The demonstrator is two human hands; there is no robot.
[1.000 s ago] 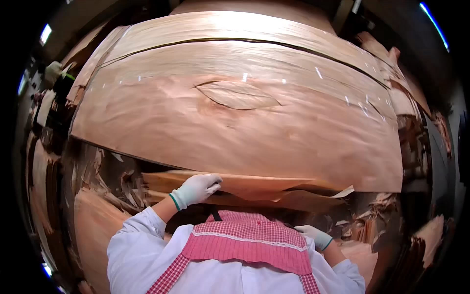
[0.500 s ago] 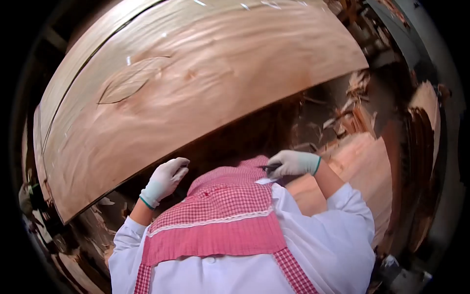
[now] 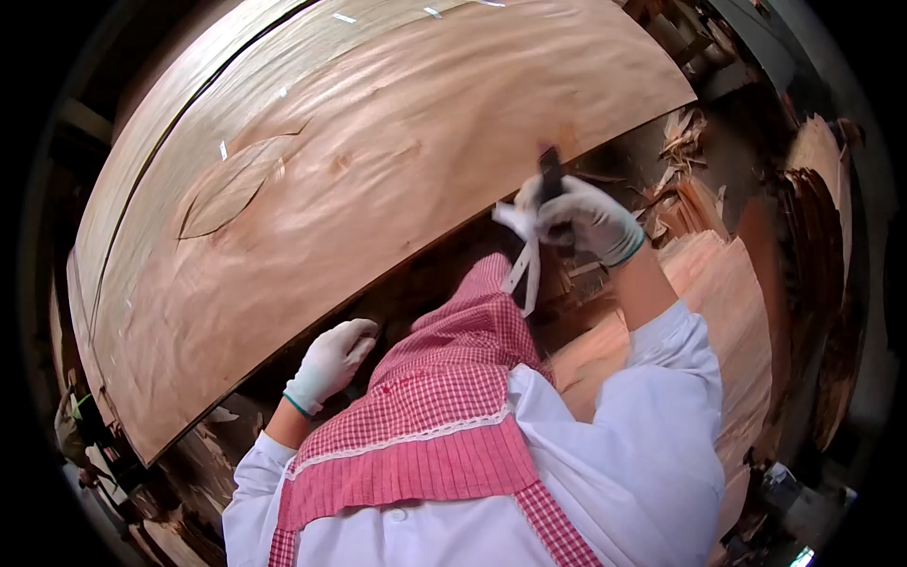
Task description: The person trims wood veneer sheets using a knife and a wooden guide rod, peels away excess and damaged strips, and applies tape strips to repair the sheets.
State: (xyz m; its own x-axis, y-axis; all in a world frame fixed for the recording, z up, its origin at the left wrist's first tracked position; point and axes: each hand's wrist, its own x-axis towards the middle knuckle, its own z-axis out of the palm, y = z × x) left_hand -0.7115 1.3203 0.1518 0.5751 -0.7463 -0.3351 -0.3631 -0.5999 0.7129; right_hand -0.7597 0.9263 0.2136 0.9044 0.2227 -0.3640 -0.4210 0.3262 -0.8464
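My right hand (image 3: 593, 219), in a white glove with a green cuff, is raised by the front edge of a large pale wood veneer sheet (image 3: 312, 274). Its fingers close on a dark, blade-like tool (image 3: 550, 173), blurred, whose exact kind I cannot tell. A strip of white tape (image 3: 515, 274) with small holes hangs from the same hand towards the apron. My left hand (image 3: 331, 364), gloved alike, sits low beside the sheet's near edge with its fingers curled; what they hold, if anything, is hidden. A leaf-shaped patch (image 3: 231, 194) shows in the veneer.
Short white tape pieces (image 3: 224, 150) dot the sheet, and a long dark gap (image 3: 189, 104) runs along its far left. Broken veneer scraps (image 3: 682, 142) lie at the right. More pale veneer (image 3: 723, 293) lies beside my right arm. My checked red apron (image 3: 425, 378) bulges forward below the edge.
My right hand has risen from the apron to the sheet's edge, lifting the dark tool and drawing out the white tape. The left hand stays low, slightly shifted, as the view has moved.
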